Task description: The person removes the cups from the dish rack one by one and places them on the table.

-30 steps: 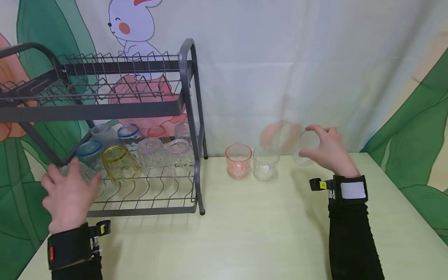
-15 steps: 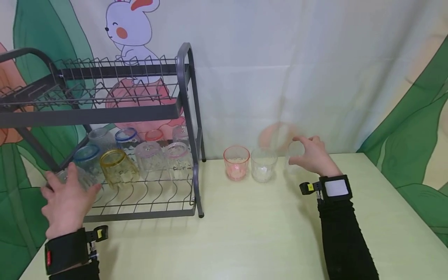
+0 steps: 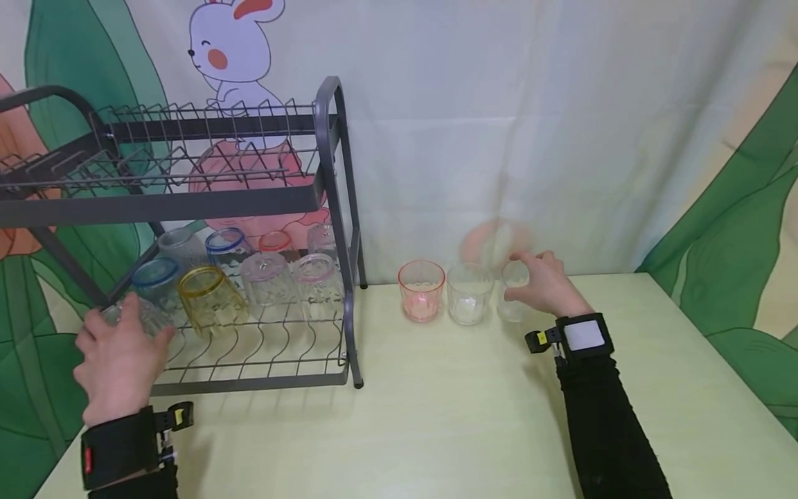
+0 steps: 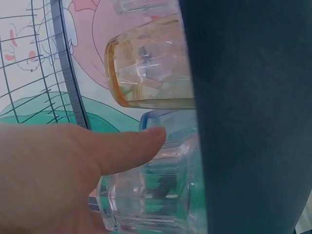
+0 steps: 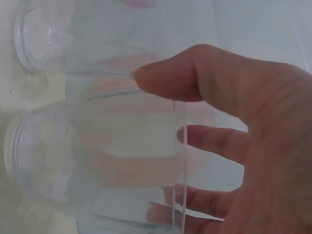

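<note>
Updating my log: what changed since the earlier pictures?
The right hand carried a clear round tumbler left and down, close beside another clear tumbler; nothing was let go. The left hand stayed at the clear faceted tumbler in the dark metal rack.

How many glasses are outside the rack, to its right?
3, in a row: the red-rimmed glass nearest the rack, a plain clear glass beside it, and the held clear glass in the right hand. None appears hidden.

Black sleeves (image 3: 614,423), black wristbands (image 3: 118,447), one white patch (image 3: 584,335)
</note>
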`<state>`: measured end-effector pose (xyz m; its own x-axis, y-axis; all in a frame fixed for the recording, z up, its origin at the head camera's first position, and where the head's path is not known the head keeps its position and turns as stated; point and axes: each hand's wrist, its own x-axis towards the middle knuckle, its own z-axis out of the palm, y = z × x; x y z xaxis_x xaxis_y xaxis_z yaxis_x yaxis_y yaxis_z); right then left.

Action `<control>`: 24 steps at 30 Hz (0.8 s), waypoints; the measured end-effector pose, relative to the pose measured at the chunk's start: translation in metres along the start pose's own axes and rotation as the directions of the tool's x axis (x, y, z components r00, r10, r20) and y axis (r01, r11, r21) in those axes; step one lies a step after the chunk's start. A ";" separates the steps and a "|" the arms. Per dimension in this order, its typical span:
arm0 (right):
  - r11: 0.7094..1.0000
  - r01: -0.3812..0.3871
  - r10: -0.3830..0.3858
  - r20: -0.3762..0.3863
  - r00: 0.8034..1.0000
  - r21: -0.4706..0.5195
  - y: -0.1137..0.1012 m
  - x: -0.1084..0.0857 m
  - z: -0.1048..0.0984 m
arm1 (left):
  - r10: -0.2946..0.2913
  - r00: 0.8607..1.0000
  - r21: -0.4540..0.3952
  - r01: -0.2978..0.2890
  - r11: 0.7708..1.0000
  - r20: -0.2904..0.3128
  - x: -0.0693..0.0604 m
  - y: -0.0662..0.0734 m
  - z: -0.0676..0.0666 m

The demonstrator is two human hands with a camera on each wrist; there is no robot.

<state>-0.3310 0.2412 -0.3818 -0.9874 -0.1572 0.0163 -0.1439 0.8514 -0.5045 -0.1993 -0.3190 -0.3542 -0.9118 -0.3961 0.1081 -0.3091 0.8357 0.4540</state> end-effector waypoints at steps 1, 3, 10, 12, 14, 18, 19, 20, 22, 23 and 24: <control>1.000 0.000 0.000 0.002 1.000 -0.003 0.000 0.001 0.001 | 0.001 1.000 0.001 -0.001 1.000 -0.008 0.000 0.000 0.000; 1.000 0.002 -0.002 0.004 1.000 -0.010 0.000 0.002 0.003 | 0.006 1.000 -0.002 -0.006 1.000 -0.026 0.000 0.000 0.000; 1.000 -0.012 0.012 0.020 1.000 -0.022 0.000 0.002 0.005 | 0.013 0.997 -0.011 -0.014 1.000 -0.075 0.001 0.006 -0.001; 1.000 -0.013 0.014 0.024 1.000 -0.023 0.001 0.002 0.005 | 0.012 0.997 -0.013 -0.013 1.000 -0.079 0.001 0.008 -0.001; 1.000 -0.013 0.013 0.026 1.000 -0.025 0.001 0.002 0.005 | 0.006 0.997 -0.018 -0.007 1.000 -0.080 0.001 0.009 -0.002; 0.999 0.001 0.000 0.040 0.999 -0.035 0.002 0.003 0.006 | -0.011 0.997 -0.016 0.010 1.000 -0.077 -0.001 0.010 -0.003; 0.999 0.003 -0.002 0.045 0.999 -0.036 0.002 0.003 0.006 | -0.016 0.997 -0.015 0.015 1.000 -0.076 -0.001 0.010 -0.003; 0.999 0.006 -0.004 0.048 0.999 -0.037 0.002 0.003 0.006 | -0.021 0.997 -0.011 0.020 1.000 -0.076 -0.001 0.009 -0.003; 0.999 0.006 -0.004 0.054 0.999 -0.036 0.001 0.003 0.007 | -0.033 0.997 -0.006 0.032 0.999 -0.075 -0.002 0.009 -0.004; 0.999 0.005 -0.003 0.055 0.999 -0.035 0.001 0.003 0.007 | -0.037 0.996 -0.004 0.037 0.999 -0.076 -0.002 0.008 -0.005; 0.999 0.004 -0.002 0.054 0.999 -0.034 0.001 0.003 0.007 | -0.042 0.996 -0.001 0.042 0.999 -0.075 -0.002 0.008 -0.005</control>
<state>-0.3338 0.2378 -0.3886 -0.9821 -0.1858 -0.0296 -0.1498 0.8672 -0.4748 -0.1983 -0.3136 -0.3462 -0.8752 -0.4584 0.1547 -0.3474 0.8179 0.4587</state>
